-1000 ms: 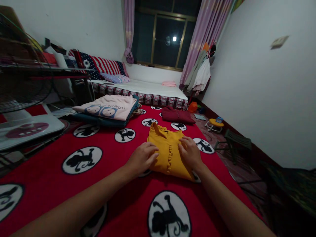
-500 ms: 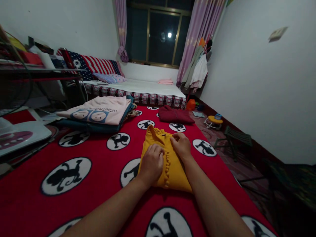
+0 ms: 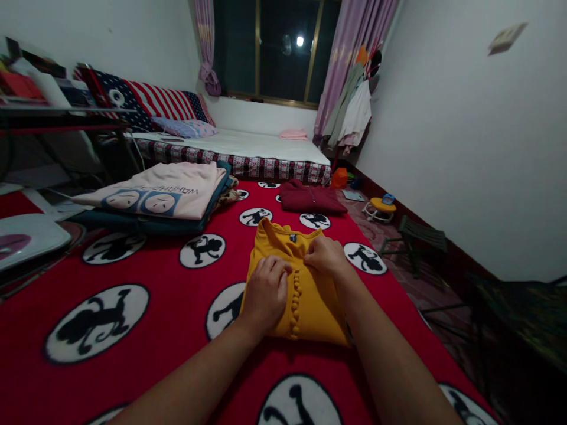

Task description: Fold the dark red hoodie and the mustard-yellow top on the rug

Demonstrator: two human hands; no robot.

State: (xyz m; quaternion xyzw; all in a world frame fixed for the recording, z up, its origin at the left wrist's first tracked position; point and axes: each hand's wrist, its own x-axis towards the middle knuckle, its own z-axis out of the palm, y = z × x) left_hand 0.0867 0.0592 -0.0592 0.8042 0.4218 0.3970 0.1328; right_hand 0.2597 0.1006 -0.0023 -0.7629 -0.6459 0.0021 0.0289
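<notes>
Garment: we see a folded mustard-yellow top (image 3: 310, 295) lying on the red monkey-print blanket (image 3: 146, 330), collar end pointing away from us.
Left hand (image 3: 266, 290): laid palm-down on the top's left half, fingers loosely curled and pressing the cloth — the grip is closed on nothing.
Right hand (image 3: 325, 256): resting on the top's upper right part, near the collar; its fingers are bent onto the fabric, but we cannot tell whether they pinch it.
Row of small pompoms (image 3: 295, 301): runs down the top between our two hands.
Nearby: a folded maroon garment (image 3: 312, 198) lies beyond the top, well apart — a stack of folded clothes (image 3: 163, 198) sits to the left.
</notes>
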